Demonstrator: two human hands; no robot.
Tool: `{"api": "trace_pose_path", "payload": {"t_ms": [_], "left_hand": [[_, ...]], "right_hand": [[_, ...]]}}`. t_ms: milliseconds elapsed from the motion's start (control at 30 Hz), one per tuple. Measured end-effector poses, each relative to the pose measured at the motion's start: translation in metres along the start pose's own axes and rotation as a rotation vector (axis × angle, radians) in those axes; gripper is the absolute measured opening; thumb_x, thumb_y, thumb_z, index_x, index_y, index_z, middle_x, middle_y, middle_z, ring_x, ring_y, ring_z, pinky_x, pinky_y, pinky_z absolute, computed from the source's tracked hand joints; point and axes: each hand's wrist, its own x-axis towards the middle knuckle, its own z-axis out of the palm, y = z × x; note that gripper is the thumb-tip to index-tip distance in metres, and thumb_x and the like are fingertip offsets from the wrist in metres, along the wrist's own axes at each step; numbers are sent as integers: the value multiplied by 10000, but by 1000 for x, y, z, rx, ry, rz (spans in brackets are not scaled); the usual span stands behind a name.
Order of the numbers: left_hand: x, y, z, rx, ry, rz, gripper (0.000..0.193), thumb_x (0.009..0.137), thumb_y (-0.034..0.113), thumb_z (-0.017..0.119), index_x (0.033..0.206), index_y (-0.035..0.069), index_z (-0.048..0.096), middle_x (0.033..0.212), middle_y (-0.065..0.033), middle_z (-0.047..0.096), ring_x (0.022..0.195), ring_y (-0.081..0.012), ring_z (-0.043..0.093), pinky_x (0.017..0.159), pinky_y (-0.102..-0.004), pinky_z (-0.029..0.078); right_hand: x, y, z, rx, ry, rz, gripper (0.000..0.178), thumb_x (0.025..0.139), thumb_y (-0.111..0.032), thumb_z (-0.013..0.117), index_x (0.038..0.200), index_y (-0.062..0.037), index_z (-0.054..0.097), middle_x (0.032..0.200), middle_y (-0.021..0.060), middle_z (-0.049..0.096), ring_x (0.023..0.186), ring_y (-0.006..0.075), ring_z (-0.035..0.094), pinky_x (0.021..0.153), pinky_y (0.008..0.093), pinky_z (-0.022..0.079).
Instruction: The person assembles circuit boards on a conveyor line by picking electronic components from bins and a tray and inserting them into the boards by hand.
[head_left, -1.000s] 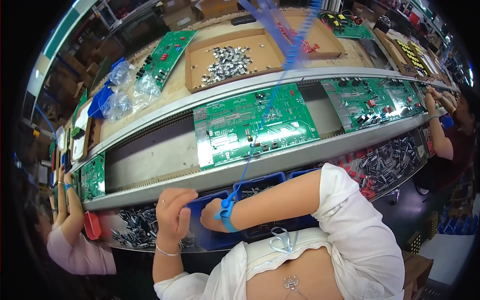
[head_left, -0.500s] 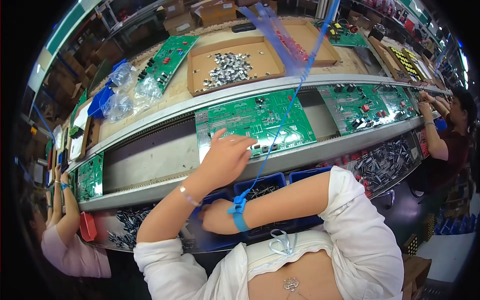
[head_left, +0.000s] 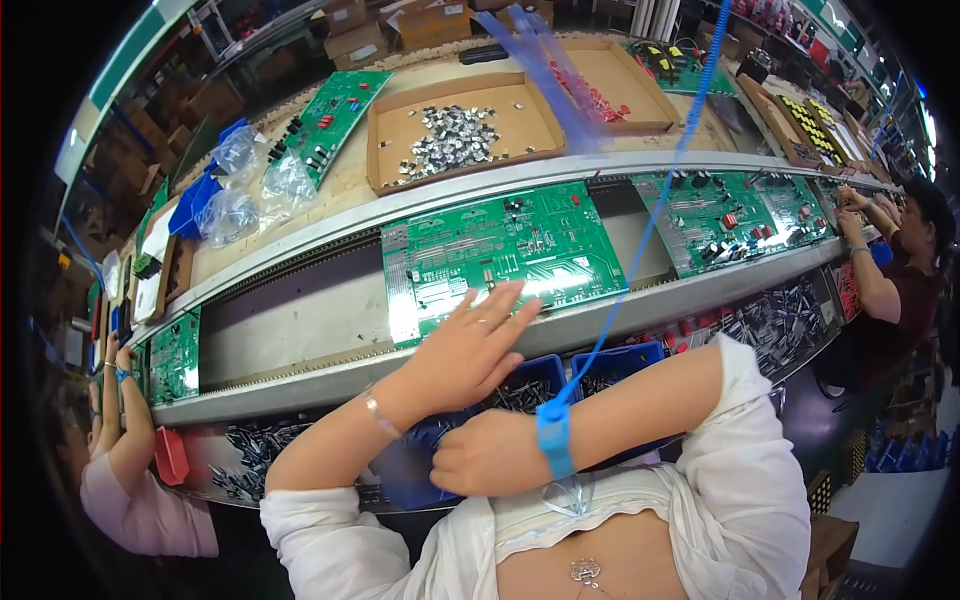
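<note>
The green circuit board [head_left: 500, 245] lies flat at the frame's centre, along the metal conveyor rail [head_left: 280, 388]. It should handle as thin, stiff and fairly light, smooth-faced and fragile around its small upright parts; hold it best by the bare side edges (the glossy face looks slippery). The left hand [head_left: 470, 345] spreads palm-down across its lower edge, fingers apart, with no visible hold, though fingertip contact is hard to judge. The right hand [head_left: 490, 455], lower centre, curls beside a blurred blue bin [head_left: 408, 482]; whether it grips anything cannot be told.
</note>
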Motion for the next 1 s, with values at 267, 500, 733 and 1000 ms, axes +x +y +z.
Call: {"api": "trace_pose_path", "payload": {"t_ms": [267, 500, 733, 1000], "left_hand": [[-87, 27, -27, 57, -136, -354, 174, 754, 89, 583, 918, 31, 579, 735, -82, 604, 701, -296, 578, 622, -378, 476], [-128, 26, 40, 294, -269, -218, 444, 704, 146, 574, 1132, 40, 526, 1150, -178, 507, 990, -294, 524, 854, -394, 409], [-118, 17, 45, 105, -452, -226, 271, 742, 121, 522, 1001, 64, 574, 931, -92, 581, 798, -217, 578, 697, -314, 442], [-118, 10, 48, 158, -342, -182, 190, 733, 129, 524, 900, 111, 614, 763, -32, 581, 714, -186, 583, 649, -300, 429]], "right_hand": [[-97, 123, -69, -228, 188, 492, 291, 713, -28, 565, 987, -106, 627, 749, 108, 484, 667, 260, 578, 564, 371, 477], [-113, 162, -55, 162, 168, 789, 145, 780, -93, 604, 918, -77, 648, 831, 109, 639, 753, 265, 609, 681, 370, 482], [-121, 173, -48, 179, 165, 739, 140, 779, -112, 617, 910, -73, 646, 871, 103, 646, 754, 258, 618, 676, 361, 487], [-121, 176, -42, 173, 190, 690, 137, 777, -92, 627, 911, -76, 647, 856, 91, 643, 737, 255, 614, 632, 332, 492]]}}
